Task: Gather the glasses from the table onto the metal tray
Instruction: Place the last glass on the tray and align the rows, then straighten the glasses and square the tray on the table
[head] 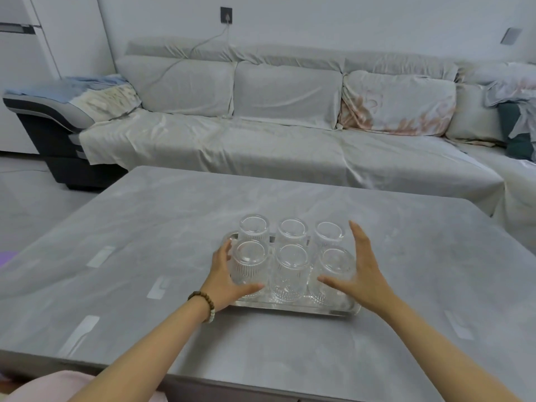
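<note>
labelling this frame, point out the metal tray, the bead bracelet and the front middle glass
shiny metal tray (333, 311), head view, bare front rim
brown bead bracelet (203, 303), head view, beads on the left wrist
clear ribbed front middle glass (288, 274), head view, side wall

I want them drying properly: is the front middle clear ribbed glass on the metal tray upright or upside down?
Upside down: the front middle clear ribbed glass shows its closed thick base on top, mouth down on the metal tray.
</note>
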A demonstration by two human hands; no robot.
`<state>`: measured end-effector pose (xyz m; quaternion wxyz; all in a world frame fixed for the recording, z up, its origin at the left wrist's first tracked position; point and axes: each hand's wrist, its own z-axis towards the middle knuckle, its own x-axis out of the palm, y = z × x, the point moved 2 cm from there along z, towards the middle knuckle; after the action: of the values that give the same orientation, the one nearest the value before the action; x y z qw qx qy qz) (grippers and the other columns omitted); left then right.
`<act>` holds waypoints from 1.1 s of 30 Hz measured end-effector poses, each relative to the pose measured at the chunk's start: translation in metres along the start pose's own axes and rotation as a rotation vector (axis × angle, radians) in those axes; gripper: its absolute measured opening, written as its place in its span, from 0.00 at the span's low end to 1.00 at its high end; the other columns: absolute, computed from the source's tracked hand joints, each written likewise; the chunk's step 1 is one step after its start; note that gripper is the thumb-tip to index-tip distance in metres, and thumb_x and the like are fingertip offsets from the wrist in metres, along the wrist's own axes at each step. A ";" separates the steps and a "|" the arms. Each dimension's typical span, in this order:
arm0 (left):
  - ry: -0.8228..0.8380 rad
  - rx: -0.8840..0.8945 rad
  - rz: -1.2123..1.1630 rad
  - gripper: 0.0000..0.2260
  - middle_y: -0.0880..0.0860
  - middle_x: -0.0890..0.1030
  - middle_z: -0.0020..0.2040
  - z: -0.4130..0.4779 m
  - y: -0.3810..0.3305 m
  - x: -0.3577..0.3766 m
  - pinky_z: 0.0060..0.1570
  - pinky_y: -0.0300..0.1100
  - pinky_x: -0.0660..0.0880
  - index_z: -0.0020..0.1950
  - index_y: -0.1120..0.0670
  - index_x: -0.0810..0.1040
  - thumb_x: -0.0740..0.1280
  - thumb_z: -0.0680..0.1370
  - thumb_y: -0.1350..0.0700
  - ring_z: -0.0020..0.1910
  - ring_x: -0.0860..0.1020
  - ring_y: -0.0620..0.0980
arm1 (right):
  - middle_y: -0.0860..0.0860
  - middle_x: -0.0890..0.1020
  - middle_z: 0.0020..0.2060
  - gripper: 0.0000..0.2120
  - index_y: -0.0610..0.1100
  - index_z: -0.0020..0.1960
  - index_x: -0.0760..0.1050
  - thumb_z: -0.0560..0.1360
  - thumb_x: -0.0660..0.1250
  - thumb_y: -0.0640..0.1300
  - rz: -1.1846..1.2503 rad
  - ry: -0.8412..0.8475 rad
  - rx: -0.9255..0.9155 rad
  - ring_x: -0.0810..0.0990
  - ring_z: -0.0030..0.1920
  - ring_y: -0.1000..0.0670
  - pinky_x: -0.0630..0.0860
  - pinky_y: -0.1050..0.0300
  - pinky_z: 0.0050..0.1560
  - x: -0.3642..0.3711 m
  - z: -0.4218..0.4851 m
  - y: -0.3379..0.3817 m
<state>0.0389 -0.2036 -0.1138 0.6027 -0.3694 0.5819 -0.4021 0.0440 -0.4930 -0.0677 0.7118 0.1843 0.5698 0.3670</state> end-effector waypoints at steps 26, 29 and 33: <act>0.146 -0.094 0.344 0.64 0.42 0.47 0.78 0.040 0.018 -0.003 0.75 0.58 0.48 0.76 0.42 0.44 0.74 0.48 0.27 0.77 0.49 0.53 | 0.54 0.56 0.77 0.67 0.51 0.79 0.38 0.57 0.84 0.50 0.194 0.302 0.244 0.57 0.77 0.53 0.60 0.52 0.76 0.030 0.009 -0.039; 0.123 -0.055 0.351 0.63 0.43 0.52 0.78 0.034 0.015 -0.003 0.75 0.55 0.47 0.76 0.43 0.45 0.73 0.48 0.27 0.77 0.52 0.51 | 0.54 0.52 0.79 0.67 0.50 0.79 0.39 0.57 0.83 0.53 0.181 0.248 0.225 0.54 0.78 0.52 0.55 0.47 0.78 0.034 0.007 -0.039; 0.022 0.013 0.253 0.60 0.41 0.55 0.76 0.019 0.007 0.003 0.75 0.51 0.51 0.73 0.36 0.43 0.75 0.51 0.31 0.75 0.56 0.49 | 0.58 0.50 0.78 0.66 0.58 0.77 0.36 0.56 0.81 0.61 0.173 0.216 0.219 0.53 0.78 0.54 0.53 0.53 0.77 0.036 0.000 -0.041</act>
<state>0.0582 -0.2039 -0.1207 0.6445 -0.2847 0.6280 -0.3305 0.0601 -0.4934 -0.1199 0.5879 0.2684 0.6617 0.3802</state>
